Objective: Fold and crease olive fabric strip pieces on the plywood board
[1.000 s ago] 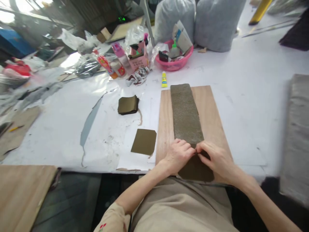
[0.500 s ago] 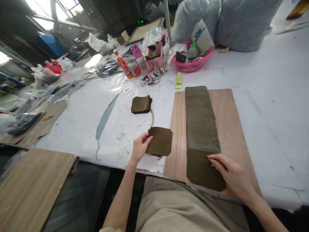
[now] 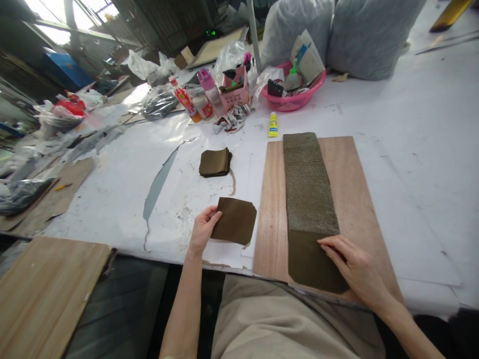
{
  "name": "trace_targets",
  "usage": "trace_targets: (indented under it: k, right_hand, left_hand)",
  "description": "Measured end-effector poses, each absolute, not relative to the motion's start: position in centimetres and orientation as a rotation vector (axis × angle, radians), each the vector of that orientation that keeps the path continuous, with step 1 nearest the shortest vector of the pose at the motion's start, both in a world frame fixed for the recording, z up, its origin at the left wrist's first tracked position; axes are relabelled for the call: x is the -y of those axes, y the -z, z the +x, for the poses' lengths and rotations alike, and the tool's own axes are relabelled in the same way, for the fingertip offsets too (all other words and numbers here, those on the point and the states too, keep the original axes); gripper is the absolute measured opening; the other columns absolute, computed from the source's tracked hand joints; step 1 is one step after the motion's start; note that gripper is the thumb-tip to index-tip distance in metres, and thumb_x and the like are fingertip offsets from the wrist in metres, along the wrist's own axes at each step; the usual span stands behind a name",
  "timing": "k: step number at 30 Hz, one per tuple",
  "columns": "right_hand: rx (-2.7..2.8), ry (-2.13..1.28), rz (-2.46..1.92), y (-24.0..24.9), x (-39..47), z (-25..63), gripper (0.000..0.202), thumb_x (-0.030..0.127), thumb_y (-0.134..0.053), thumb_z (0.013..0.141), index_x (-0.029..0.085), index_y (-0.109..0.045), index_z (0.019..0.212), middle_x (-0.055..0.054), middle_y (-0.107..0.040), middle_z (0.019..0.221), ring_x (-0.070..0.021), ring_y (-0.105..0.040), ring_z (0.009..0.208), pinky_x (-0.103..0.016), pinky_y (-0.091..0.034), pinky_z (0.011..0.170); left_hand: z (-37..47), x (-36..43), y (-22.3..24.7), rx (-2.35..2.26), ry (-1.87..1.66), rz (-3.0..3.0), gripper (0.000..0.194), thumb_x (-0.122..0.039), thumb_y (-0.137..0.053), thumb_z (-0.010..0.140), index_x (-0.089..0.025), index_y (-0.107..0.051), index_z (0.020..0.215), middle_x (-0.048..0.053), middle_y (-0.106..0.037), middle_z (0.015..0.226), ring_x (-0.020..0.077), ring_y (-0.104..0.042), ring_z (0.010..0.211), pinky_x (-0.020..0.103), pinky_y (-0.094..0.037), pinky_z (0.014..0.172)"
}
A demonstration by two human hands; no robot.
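Observation:
My left hand (image 3: 204, 227) pinches the left edge of a dark brown piece with cut corners (image 3: 235, 220), held over the white table. On a wooden board (image 3: 359, 199) lies a long strip of overlapping pieces (image 3: 310, 184), grey-brown and rough-looking along most of its length. Its nearest piece (image 3: 314, 259) is smooth and dark brown. My right hand (image 3: 348, 257) has its fingers pressed together at the upper right of that smooth piece; whether they grip its surface is hard to see. A small stack of brown pieces (image 3: 214, 162) sits farther back.
Behind the board lie a yellow tube (image 3: 273, 124) and a pink basin (image 3: 292, 102) of odds and ends. Bottles and a pink box (image 3: 235, 95) stand left of the basin. Large grey sacks (image 3: 362, 40) rest at the back. A wooden panel (image 3: 45, 284) is at lower left.
My left hand has moved a little to the left with the brown piece, away from the board. My right hand stays at the smooth piece. The whole view has shifted slightly.

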State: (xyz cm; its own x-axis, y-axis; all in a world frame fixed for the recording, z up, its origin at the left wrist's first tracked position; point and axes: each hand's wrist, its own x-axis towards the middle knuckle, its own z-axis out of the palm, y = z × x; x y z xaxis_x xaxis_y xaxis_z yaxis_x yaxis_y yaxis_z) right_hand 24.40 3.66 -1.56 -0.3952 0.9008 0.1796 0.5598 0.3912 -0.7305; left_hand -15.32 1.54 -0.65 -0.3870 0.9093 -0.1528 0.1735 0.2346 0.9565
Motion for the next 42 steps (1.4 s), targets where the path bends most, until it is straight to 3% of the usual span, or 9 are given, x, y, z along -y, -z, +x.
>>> trace_targets:
  k: [5,10,14,19,24,29,42]
  right_hand:
    - [2.097,-0.790,-1.239,1.5,-3.7,24.4,0.018,0.034,-0.049,0.096,0.024,-0.064,0.098,-0.005,-0.069,0.096,-0.0208,-0.067,0.087,-0.034,-0.055,0.076]
    - [2.110,-0.759,-1.215,1.1,-3.4,24.1,0.018,0.027,-0.047,0.097,0.022,-0.064,0.098,-0.005,-0.068,0.096,-0.0190,-0.066,0.088,-0.032,-0.055,0.076]
    - [2.209,-0.677,-1.190,0.7,-3.0,23.7,0.018,0.021,-0.045,0.098,0.022,-0.062,0.104,-0.005,-0.065,0.097,-0.0174,-0.065,0.087,-0.031,-0.055,0.076]
    - [2.311,-0.455,-1.285,-0.2,-3.1,22.4,0.015,0.018,-0.049,0.096,0.020,-0.063,0.102,-0.007,-0.064,0.097,-0.0207,-0.060,0.092,-0.035,-0.052,0.079]
    - [2.332,-0.335,-1.384,-0.2,-4.2,21.3,0.009,0.018,-0.056,0.093,0.019,-0.064,0.096,-0.008,-0.063,0.096,-0.0229,-0.056,0.094,-0.036,-0.049,0.080]
    - [2.357,-0.337,-1.401,0.0,-4.6,21.2,0.007,0.020,-0.058,0.092,0.019,-0.065,0.093,-0.007,-0.062,0.094,-0.0227,-0.053,0.093,-0.036,-0.046,0.079]
    - [2.439,-0.247,-1.241,0.4,-4.9,21.9,0.011,0.022,-0.056,0.095,0.019,-0.063,0.087,-0.005,-0.063,0.095,-0.0191,-0.051,0.094,-0.033,-0.039,0.084]
  left_hand:
    - [-15.8,-1.9,1.3,-1.951,-0.874,1.407,0.032,-0.047,-0.060,0.086,-0.020,-0.066,0.102,0.000,-0.067,0.075,0.0155,-0.061,0.070,0.025,-0.045,0.067]
    - [-14.9,-1.8,1.3,-2.273,-0.551,1.723,0.031,-0.042,-0.053,0.091,-0.023,-0.064,0.114,-0.002,-0.061,0.070,0.0155,-0.056,0.064,0.026,-0.038,0.062]
    - [-14.0,-1.1,1.3,-2.487,-0.478,1.873,0.038,-0.043,-0.053,0.091,-0.019,-0.062,0.119,0.004,-0.062,0.087,0.0189,-0.057,0.074,0.029,-0.040,0.066]
    - [-12.7,-0.8,0.8,-2.624,-0.571,2.109,0.035,-0.039,-0.055,0.090,-0.015,-0.066,0.114,0.014,-0.057,0.109,0.0298,-0.051,0.104,0.041,-0.042,0.087]
    - [-7.6,-1.4,-0.2,-2.132,-0.800,2.168,0.022,-0.030,-0.052,0.094,-0.019,-0.067,0.105,0.008,-0.060,0.100,0.0230,-0.056,0.097,0.035,-0.045,0.086]
    - [-1.0,-2.6,-0.3,-1.563,-0.683,2.271,0.019,-0.025,-0.048,0.097,-0.020,-0.066,0.102,0.006,-0.061,0.095,0.0192,-0.056,0.093,0.032,-0.047,0.083]
    - [0.9,-4.1,0.5,-1.547,-0.598,2.289,0.015,-0.029,-0.060,0.091,-0.018,-0.059,0.101,0.006,-0.058,0.098,0.0236,-0.051,0.096,0.038,-0.047,0.084]
